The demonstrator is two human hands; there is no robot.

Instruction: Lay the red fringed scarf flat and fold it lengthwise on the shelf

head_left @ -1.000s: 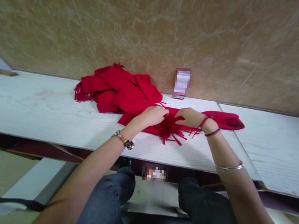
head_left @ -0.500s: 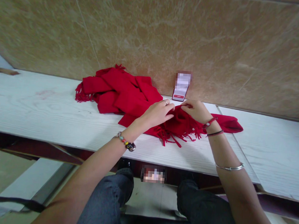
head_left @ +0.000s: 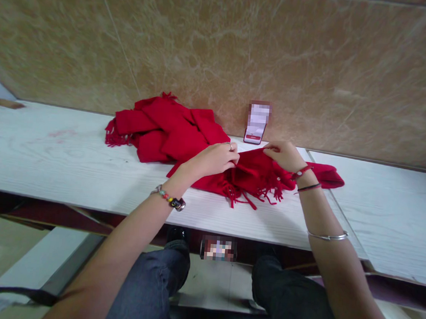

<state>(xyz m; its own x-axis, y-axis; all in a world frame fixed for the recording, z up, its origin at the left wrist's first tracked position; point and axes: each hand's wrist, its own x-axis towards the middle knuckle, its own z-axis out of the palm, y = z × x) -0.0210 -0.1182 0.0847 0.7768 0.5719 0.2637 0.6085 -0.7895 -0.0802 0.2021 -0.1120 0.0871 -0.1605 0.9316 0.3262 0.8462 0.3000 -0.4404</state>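
A red fringed scarf [head_left: 185, 133] lies bunched on the white table [head_left: 51, 156], one end stretching right toward both hands. My left hand [head_left: 213, 158] is closed, pinching the scarf's edge just above the fringe. My right hand [head_left: 285, 154] is also closed on the same edge, a little to the right, lifting the cloth slightly off the table. The fringe [head_left: 254, 194] hangs down below both hands. Another folded part of the scarf [head_left: 325, 177] sticks out to the right behind my right wrist.
A phone [head_left: 257, 126] leans upright against the tan marbled wall [head_left: 244, 49] just behind the hands. A second white tabletop [head_left: 386, 207] adjoins on the right. My knees in dark jeans [head_left: 159, 283] are below the table's front edge.
Both hands rose from lying on the fringe and lifted the scarf's edge; they have moved apart a little, stretching the cloth between them.
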